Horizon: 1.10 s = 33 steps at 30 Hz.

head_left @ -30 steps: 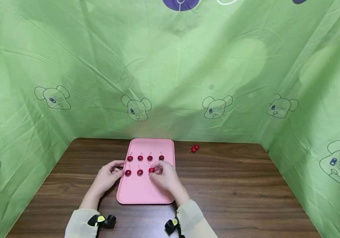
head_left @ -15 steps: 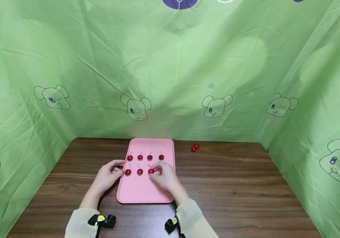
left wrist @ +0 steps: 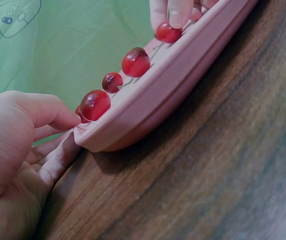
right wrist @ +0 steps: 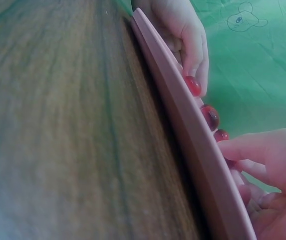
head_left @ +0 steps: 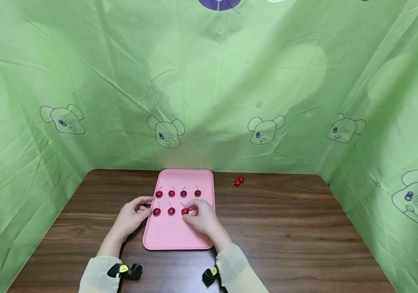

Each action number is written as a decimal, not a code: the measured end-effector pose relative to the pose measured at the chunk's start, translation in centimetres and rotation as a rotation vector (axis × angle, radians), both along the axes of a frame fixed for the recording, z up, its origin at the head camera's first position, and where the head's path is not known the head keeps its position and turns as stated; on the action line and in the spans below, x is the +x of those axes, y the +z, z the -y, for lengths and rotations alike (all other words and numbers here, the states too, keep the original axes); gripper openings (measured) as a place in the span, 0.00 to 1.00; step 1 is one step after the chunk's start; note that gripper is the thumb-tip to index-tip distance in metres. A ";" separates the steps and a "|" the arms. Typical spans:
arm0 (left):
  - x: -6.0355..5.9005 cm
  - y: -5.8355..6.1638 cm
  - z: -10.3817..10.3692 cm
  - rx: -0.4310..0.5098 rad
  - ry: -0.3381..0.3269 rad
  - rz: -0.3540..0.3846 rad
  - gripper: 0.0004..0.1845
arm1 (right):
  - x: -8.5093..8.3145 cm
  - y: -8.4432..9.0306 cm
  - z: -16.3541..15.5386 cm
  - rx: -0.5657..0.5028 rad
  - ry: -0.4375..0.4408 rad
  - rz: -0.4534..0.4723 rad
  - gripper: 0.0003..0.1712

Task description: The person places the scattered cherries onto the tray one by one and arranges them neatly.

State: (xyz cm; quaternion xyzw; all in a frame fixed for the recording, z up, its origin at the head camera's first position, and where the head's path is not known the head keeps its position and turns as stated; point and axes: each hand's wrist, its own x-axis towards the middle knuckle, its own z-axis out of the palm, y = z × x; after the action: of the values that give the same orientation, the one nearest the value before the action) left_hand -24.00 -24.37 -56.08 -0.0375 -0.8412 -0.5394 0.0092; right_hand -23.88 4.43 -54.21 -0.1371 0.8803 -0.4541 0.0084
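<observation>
A pink tray (head_left: 179, 240) lies on the table, with red cherries on stems set out in two rows. The far row holds several cherries. In the near row, a cherry (head_left: 156, 211) sits by the left rim and another cherry (head_left: 171, 211) beside it. My right hand (head_left: 204, 219) pinches a third cherry (head_left: 185, 211) at that row's right end, low over the tray. At the tray's left edge, my left hand (head_left: 130, 216) holds the rim between thumb and fingers; the left wrist view shows its fingertips (left wrist: 75, 120) on the rim.
Two more cherries (head_left: 239, 181) lie close together on the brown wooden table (head_left: 286, 228), right of the tray's far end. Green cloth (head_left: 216, 101) with bear drawings encloses the back and sides. Both wrists wear black cameras (head_left: 209, 276).
The cherry in my right hand has shifted slightly toward me and lower, still pinched. My left hand stays at the tray's rim. The head view has tilted a little.
</observation>
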 end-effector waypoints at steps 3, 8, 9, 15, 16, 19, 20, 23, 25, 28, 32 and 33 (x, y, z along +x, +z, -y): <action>0.1 0.0 0.1 0.019 -0.002 -0.003 0.21 | -0.1 0.0 0.0 0.014 0.001 -0.001 0.13; 0.3 0.1 0.1 0.041 -0.004 -0.013 0.22 | -0.2 -0.1 0.0 0.021 0.009 -0.009 0.14; 0.4 0.1 0.1 0.039 -0.005 -0.013 0.22 | -0.2 0.0 0.0 0.021 0.011 -0.010 0.14; 0.2 -0.2 0.2 0.016 0.003 0.003 0.21 | -0.1 0.2 -0.1 0.021 0.022 -0.007 0.16; 0.2 -0.2 0.2 0.014 0.006 0.007 0.21 | 0.0 0.3 -0.1 0.018 0.024 -0.006 0.16; 0.2 -0.2 0.1 0.017 0.007 0.013 0.21 | 0.4 0.8 -0.3 0.022 0.020 0.009 0.18; 0.2 -0.1 0.1 0.020 0.005 0.010 0.21 | 0.5 1.1 -0.4 0.022 0.022 0.014 0.18; 0.2 0.0 0.0 0.031 0.001 0.002 0.21 | 1.0 2.1 -0.7 0.011 0.028 0.038 0.19; 0.2 0.0 0.1 0.035 -0.004 -0.005 0.21 | 1.3 2.9 -1.0 -0.006 0.040 0.046 0.19; 0.2 0.0 0.1 0.033 -0.006 -0.001 0.21 | 1.5 3.9 -1.7 -0.020 0.054 0.027 0.20; 0.1 0.0 0.1 0.025 -0.002 0.017 0.21 | 1.4 5.0 -2.6 -0.013 0.073 -0.016 0.21; 0.1 0.0 0.0 0.026 0.002 0.020 0.21 | 1.4 5.2 -2.9 -0.016 0.078 -0.021 0.21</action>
State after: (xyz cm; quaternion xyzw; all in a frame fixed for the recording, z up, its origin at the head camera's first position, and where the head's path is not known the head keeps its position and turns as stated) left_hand -23.87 -24.40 -56.06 -0.0311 -0.8342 -0.5506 0.0020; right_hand -22.47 7.29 -48.98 -0.1760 0.8706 -0.4591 0.0160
